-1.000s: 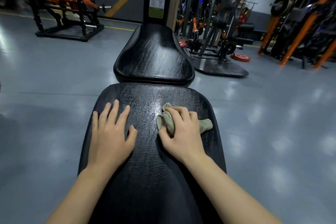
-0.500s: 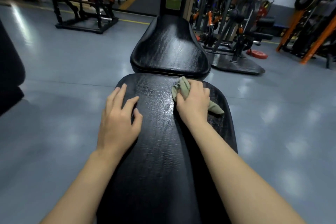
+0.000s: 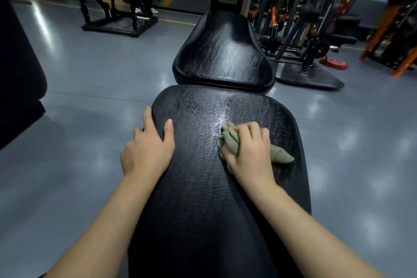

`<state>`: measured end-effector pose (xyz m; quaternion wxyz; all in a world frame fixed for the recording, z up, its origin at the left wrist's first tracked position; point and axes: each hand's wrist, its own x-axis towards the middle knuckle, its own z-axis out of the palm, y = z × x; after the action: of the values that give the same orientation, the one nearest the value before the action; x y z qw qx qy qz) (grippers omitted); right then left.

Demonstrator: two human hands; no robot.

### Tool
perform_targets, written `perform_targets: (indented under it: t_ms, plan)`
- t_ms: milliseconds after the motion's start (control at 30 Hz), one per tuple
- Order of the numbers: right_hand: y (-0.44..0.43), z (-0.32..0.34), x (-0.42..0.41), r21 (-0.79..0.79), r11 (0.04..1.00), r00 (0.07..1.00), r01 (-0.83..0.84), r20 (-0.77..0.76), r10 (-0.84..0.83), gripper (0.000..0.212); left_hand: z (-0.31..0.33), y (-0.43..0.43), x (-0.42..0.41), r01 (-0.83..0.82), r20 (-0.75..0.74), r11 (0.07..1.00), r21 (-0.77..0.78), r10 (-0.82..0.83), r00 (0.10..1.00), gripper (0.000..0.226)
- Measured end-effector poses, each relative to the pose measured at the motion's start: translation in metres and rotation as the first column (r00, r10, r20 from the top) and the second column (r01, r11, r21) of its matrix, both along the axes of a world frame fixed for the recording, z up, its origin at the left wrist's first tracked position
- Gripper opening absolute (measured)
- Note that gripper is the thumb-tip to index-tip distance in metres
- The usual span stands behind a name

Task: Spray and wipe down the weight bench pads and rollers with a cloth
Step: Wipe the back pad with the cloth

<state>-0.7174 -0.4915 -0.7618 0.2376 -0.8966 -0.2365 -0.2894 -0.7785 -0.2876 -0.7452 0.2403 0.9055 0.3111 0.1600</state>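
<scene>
Two bare hands lie on the long padded surface [image 3: 203,198] of a black weight bench that runs up the middle of the frame. The right hand [image 3: 249,153], right of centre, has its fingers [image 3: 252,131] curled over a bunched grey-green cloth [image 3: 230,142] and pushes it down onto the vinyl. One end of the cloth sticks out from under the hand toward the right edge of the surface. Above the cloth, the vinyl shines with a wet-looking streak.

The left hand [image 3: 146,151] sits on the left rim of the same surface. Its thumb lies flat on top, its index finger stretches forward along the rim, and the other fingers bend down over the side, where I cannot see their tips.

Beyond the hands, a smaller pad [image 3: 225,52] tilts upward. Grey floor [image 3: 90,74] surrounds the bench. A red weight plate [image 3: 334,64] lies at the right, and black and orange machines [image 3: 117,0] stand at upper left.
</scene>
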Motion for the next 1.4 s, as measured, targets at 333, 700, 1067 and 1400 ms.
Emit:
perform_targets:
  t_ms: [333, 700, 1067, 1400]
  plan:
    - [0.05, 0.059, 0.103, 0.081, 0.984, 0.985, 0.156, -0.087, -0.149, 0.043, -0.005, 0.002, 0.003, 0.002, 0.065, 1.0, 0.015, -0.003, 0.998, 0.063]
    - [0.005, 0.007, -0.007, 0.111, 0.992, 0.997, -0.055, -0.054, 0.061, 0.048, -0.005, 0.003, 0.003, 0.01, 0.055, 1.0, 0.007, -0.01, 0.998, 0.065]
    - [-0.015, -0.012, -0.028, -0.099, 0.976, 0.981, -0.196, -0.009, 0.196, 0.06, -0.004, 0.001, -0.002, 0.02, 0.018, 1.0, -0.009, -0.02, 1.0, 0.066]
    - [0.044, 0.05, 0.093, -0.008, 1.0, 1.0, 0.0, 0.023, 0.0, 0.034, -0.006, 0.002, -0.001, 0.025, 0.034, 1.0, 0.009, -0.025, 0.999, 0.068]
